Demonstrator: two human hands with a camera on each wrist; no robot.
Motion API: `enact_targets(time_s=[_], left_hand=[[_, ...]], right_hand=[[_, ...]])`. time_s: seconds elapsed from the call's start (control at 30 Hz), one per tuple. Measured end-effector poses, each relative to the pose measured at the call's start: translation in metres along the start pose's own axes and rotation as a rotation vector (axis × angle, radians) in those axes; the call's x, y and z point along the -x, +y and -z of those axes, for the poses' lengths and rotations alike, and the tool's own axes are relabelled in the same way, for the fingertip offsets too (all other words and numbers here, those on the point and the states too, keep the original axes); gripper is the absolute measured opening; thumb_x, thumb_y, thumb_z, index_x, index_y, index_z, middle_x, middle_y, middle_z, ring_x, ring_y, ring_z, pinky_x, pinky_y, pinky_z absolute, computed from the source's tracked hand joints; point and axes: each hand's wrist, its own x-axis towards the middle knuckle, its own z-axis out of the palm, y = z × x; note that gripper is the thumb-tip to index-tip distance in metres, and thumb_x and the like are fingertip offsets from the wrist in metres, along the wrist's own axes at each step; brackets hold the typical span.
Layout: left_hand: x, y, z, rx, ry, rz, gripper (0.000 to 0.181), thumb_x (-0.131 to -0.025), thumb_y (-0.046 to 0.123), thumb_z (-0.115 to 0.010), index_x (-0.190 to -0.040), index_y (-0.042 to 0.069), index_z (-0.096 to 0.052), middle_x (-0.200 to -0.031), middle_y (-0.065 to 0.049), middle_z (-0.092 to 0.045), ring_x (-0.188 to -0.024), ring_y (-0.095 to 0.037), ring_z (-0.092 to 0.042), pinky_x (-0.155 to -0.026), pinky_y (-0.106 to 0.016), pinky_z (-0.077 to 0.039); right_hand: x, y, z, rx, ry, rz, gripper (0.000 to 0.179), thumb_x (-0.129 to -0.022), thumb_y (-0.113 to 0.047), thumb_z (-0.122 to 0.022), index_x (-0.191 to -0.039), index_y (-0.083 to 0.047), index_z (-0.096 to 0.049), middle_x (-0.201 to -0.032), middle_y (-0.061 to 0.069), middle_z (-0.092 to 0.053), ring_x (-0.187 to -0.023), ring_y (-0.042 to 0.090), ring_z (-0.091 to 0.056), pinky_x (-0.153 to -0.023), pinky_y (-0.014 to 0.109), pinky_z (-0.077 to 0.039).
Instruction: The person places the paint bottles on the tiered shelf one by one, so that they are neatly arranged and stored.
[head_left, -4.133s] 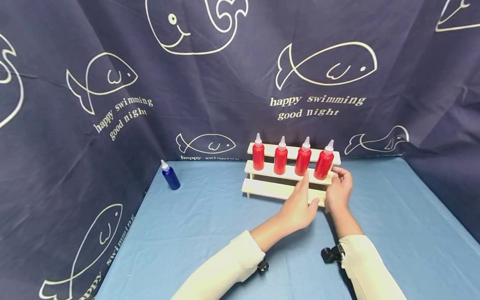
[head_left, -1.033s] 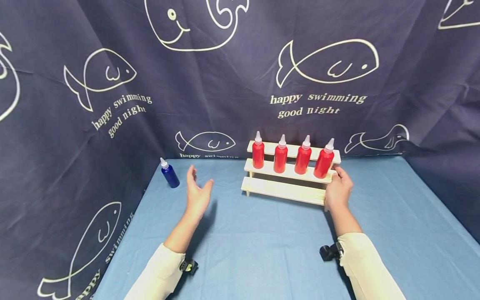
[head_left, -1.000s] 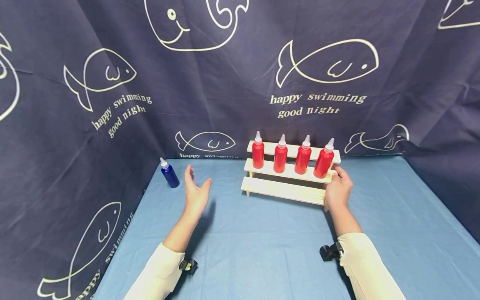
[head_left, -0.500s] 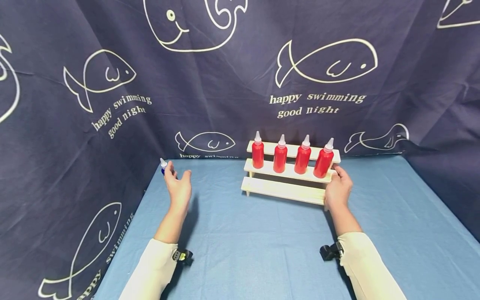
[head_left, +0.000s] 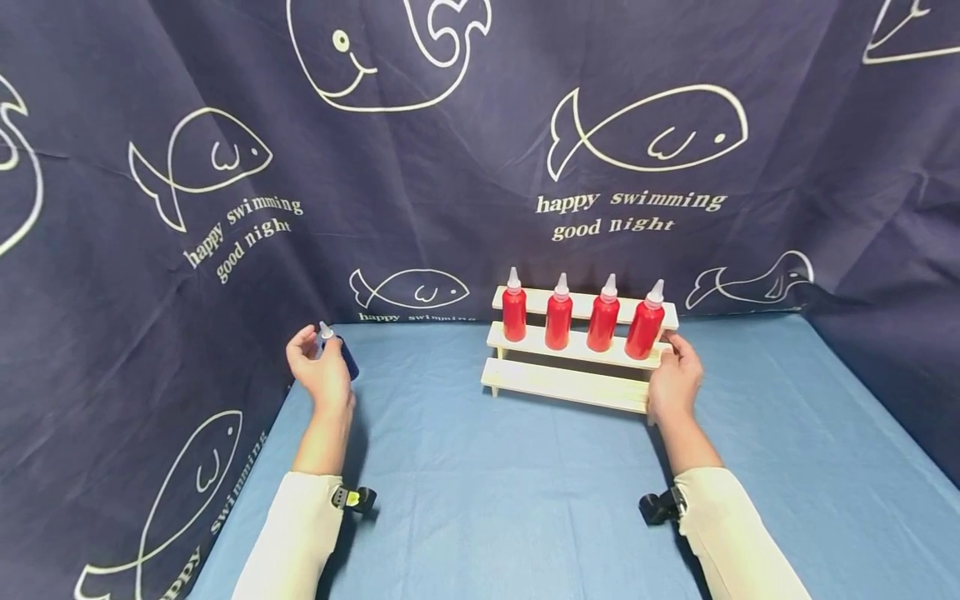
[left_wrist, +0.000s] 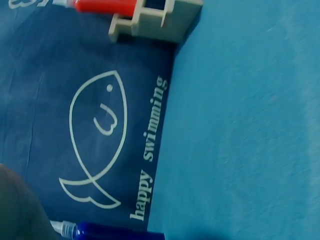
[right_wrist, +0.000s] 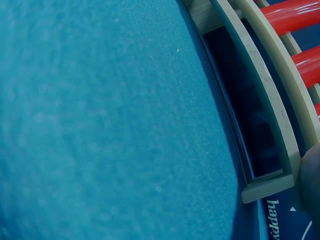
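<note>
My left hand (head_left: 322, 375) is at the blue squeeze bottle (head_left: 349, 360), which stands on the cloth with its white nozzle up. Fingers are spread to the bottle's left and the thumb crosses in front of it; I see no firm grip. In the left wrist view the blue bottle (left_wrist: 107, 231) shows at the bottom edge. My right hand (head_left: 675, 379) holds the right end of a three-step wooden rack (head_left: 562, 383). Several red squeeze bottles (head_left: 558, 323) stand in a row on its middle step. The right wrist view shows the rack's front step (right_wrist: 270, 95) and part of my hand.
A light blue cloth (head_left: 480, 500) covers the table. Dark blue curtains (head_left: 420, 192) with white fish drawings stand behind it and along both sides. The blue bottle is close to the left curtain, the rack close to the back one.
My left hand has left the front of the rack and moved left to the blue bottle, lately passing from its right side to around it. The right hand stays on the rack.
</note>
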Motion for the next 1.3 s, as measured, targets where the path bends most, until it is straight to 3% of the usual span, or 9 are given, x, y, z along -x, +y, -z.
enact_targets(time_s=[0.1,0.23,0.47,0.63,0.77,0.83,0.97,1.1,1.3], left_hand=[[-0.010,0.003,0.002,-0.010,0.018,0.057,0.038,-0.089,-0.006,-0.063,-0.122,0.012,-0.060,-0.115,0.004,-0.048,-0.119,-0.015,-0.046,-0.106,-0.025,-0.037],[-0.026,0.003,0.005,-0.055,-0.014,0.169,0.050,-0.089,-0.001,-0.063,-0.138,0.010,-0.056,-0.120,0.006,-0.045,-0.117,-0.010,-0.044,-0.101,-0.020,-0.038],[-0.050,-0.003,0.011,-0.256,-0.197,0.360,0.072,-0.095,0.010,-0.061,-0.163,0.009,-0.036,-0.160,-0.008,-0.044,-0.141,-0.017,-0.047,-0.122,-0.024,-0.036],[-0.056,-0.010,0.014,-0.339,-0.268,0.429,0.067,-0.096,0.014,-0.059,-0.160,0.008,-0.040,-0.161,-0.009,-0.048,-0.151,-0.021,-0.043,-0.129,-0.033,-0.030],[-0.057,-0.014,0.016,-0.397,-0.296,0.410,0.056,-0.095,0.010,-0.058,-0.150,0.004,-0.052,-0.147,-0.007,-0.053,-0.143,-0.023,-0.047,-0.126,-0.038,-0.033],[-0.057,-0.014,0.015,-0.438,-0.318,0.375,0.055,-0.093,0.006,-0.057,-0.148,0.004,-0.056,-0.150,-0.008,-0.055,-0.142,-0.023,-0.047,-0.125,-0.038,-0.034],[-0.057,-0.011,0.015,-0.498,-0.357,0.279,0.053,-0.092,0.000,-0.057,-0.145,0.004,-0.062,-0.159,-0.012,-0.054,-0.145,-0.024,-0.048,-0.125,-0.037,-0.035],[-0.058,-0.011,0.016,-0.524,-0.370,0.251,0.046,-0.099,0.006,-0.062,-0.145,0.007,-0.063,-0.151,-0.010,-0.060,-0.140,-0.020,-0.053,-0.123,-0.033,-0.037],[-0.056,-0.008,0.020,-0.495,-0.388,0.251,0.039,-0.103,0.012,-0.064,-0.142,0.007,-0.063,-0.122,0.006,-0.064,-0.107,-0.004,-0.058,-0.097,-0.027,-0.049]], right_hand=[[0.000,0.001,0.000,-0.013,0.000,0.005,0.043,-0.109,-0.004,-0.039,-0.148,-0.001,-0.058,-0.140,0.011,-0.059,-0.133,0.018,-0.049,-0.114,0.027,-0.038],[0.001,0.000,0.000,-0.014,0.002,0.012,0.042,-0.109,-0.004,-0.040,-0.146,0.000,-0.059,-0.137,0.008,-0.060,-0.131,0.016,-0.049,-0.111,0.025,-0.038],[-0.001,0.001,0.000,-0.037,0.019,0.027,0.038,-0.108,-0.002,-0.041,-0.139,0.002,-0.061,-0.107,-0.016,-0.055,-0.112,0.006,-0.049,-0.098,0.021,-0.038],[-0.001,0.002,-0.001,-0.090,0.010,0.040,0.029,-0.107,0.001,-0.040,-0.126,-0.006,-0.061,-0.105,-0.012,-0.054,-0.105,0.004,-0.052,-0.098,0.025,-0.043],[-0.001,0.002,-0.001,-0.096,0.009,0.025,0.031,-0.106,0.002,-0.040,-0.113,-0.020,-0.059,-0.106,-0.010,-0.052,-0.102,0.003,-0.051,-0.093,0.023,-0.042],[-0.001,0.003,-0.001,-0.097,0.008,0.019,0.033,-0.106,0.002,-0.039,-0.109,-0.025,-0.057,-0.105,-0.010,-0.051,-0.101,0.003,-0.050,-0.091,0.021,-0.041],[-0.001,0.004,-0.001,-0.099,0.010,0.019,0.032,-0.106,0.002,-0.039,-0.110,-0.025,-0.056,-0.104,-0.009,-0.050,-0.099,0.004,-0.049,-0.087,0.019,-0.040],[-0.001,0.003,-0.001,-0.102,0.014,0.020,0.031,-0.107,0.001,-0.039,-0.110,-0.025,-0.056,-0.104,-0.009,-0.049,-0.099,0.005,-0.049,-0.089,0.021,-0.040],[-0.002,0.001,0.000,-0.098,0.004,0.008,0.032,-0.107,0.003,-0.038,-0.111,-0.024,-0.056,-0.107,-0.010,-0.050,-0.104,0.003,-0.050,-0.097,0.025,-0.042]])
